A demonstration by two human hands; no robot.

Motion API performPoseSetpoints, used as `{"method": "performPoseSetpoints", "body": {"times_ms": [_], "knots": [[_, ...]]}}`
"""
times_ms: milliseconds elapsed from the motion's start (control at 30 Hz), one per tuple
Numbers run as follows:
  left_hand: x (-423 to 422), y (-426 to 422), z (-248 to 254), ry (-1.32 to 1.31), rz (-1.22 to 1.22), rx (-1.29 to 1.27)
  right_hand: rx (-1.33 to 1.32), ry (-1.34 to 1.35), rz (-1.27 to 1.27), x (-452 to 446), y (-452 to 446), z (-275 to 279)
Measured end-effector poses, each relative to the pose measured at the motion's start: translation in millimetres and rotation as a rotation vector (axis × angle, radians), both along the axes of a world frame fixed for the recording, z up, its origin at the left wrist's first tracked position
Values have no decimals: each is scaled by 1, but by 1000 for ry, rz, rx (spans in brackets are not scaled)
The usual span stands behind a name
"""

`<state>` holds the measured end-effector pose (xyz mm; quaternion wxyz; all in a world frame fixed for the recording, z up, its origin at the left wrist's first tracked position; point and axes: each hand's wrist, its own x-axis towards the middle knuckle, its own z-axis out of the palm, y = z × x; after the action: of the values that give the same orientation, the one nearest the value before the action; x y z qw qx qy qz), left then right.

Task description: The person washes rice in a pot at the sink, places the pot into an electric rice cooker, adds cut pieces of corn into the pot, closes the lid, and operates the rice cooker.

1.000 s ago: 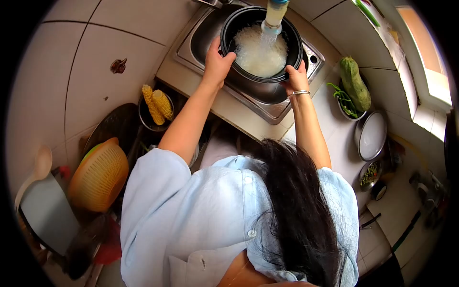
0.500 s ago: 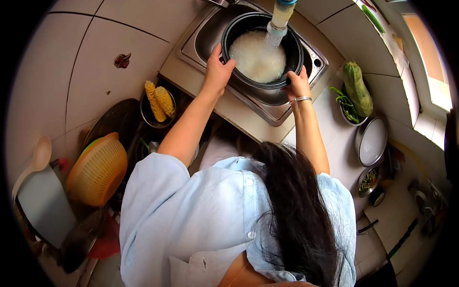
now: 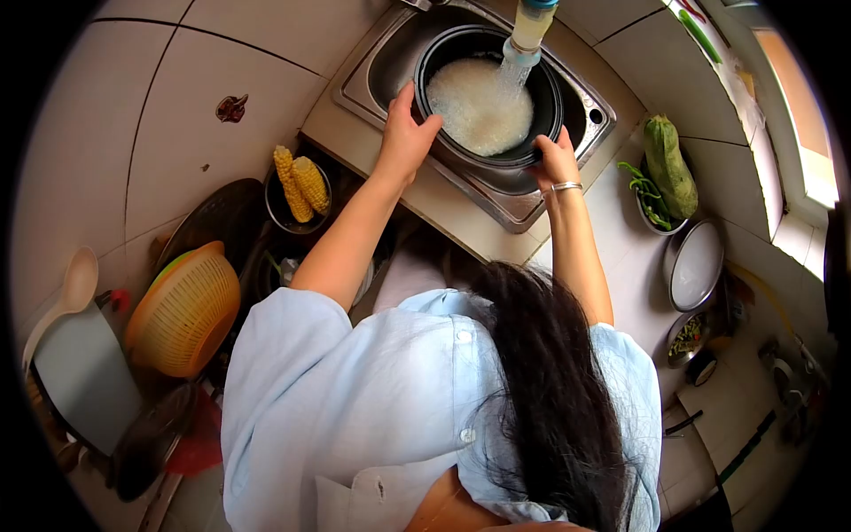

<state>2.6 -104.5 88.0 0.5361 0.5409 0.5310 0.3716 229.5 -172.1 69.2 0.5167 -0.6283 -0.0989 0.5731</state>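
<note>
A round black pot (image 3: 429, 140) is held over the metal sink (image 3: 506, 209). Inside it lies white rice (image 3: 481, 108) in cloudy water. Water runs into the pot from a tap (image 3: 529, 34) with a blue and clear nozzle, near the pot's right inner side. My left hand (image 3: 407, 137) grips the left rim, thumb at the edge. On the lower right rim, my right hand (image 3: 556, 158) is closed with its thumb on top; a silver bracelet (image 3: 566, 186) circles that wrist. The fingers under the pot are partly hidden.
At left are a bowl with corn (image 3: 306, 188), an orange basket (image 3: 188, 310) and a ladle (image 3: 78, 279). On the right stand a bowl with a large green gourd (image 3: 671, 168) and green peppers, an empty-looking bowl (image 3: 695, 266) and a bowl of chopped food (image 3: 688, 340).
The water in the pot looks cloudier and higher around the rice than a second ago. The pot has shifted slightly lower relative to the tap, with both hands still on it.
</note>
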Motion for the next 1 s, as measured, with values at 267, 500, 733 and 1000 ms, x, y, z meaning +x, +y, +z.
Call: {"method": "performPoseSetpoints", "body": {"times_ms": [267, 500, 733, 1000], "knots": [[13, -21, 33, -12, -66, -134, -2, 58, -42, 14, -27, 31], [-3, -8, 53, 118, -110, -36, -52, 118, 72, -1, -14, 9], [1, -14, 22, 6, -77, -8, 26, 56, 2, 1, -20, 34], [17, -22, 4, -304, 60, -242, 198, -129, -141, -4, -24, -3]]}}
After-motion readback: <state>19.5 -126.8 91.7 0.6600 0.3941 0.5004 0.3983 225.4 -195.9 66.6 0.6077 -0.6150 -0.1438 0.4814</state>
